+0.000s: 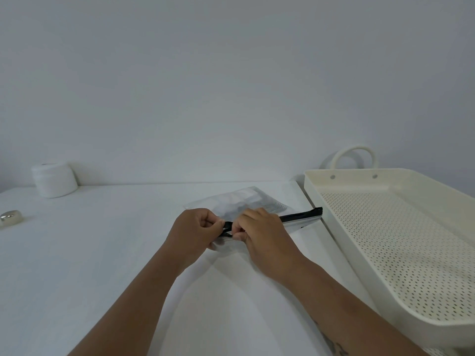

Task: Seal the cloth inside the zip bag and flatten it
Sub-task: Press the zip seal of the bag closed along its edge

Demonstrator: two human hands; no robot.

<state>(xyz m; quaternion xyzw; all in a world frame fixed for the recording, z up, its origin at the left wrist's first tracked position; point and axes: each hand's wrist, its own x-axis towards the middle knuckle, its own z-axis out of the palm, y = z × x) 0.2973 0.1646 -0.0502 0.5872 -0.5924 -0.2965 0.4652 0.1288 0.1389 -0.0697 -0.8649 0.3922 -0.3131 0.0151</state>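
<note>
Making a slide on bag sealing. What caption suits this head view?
Both hands, left and right, pinch the zip bag's black zipper strip beside a perforated tray.

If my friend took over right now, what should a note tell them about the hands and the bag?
Left hand: pinching the near end of the zip bag's black zip strip.
Right hand: pinching the strip right beside it.
Zip bag: lies on the white table, beside the perforated tray; something pale shows inside.
Done: cloth seems in.
Left: finish zipping, flatten.
</note>
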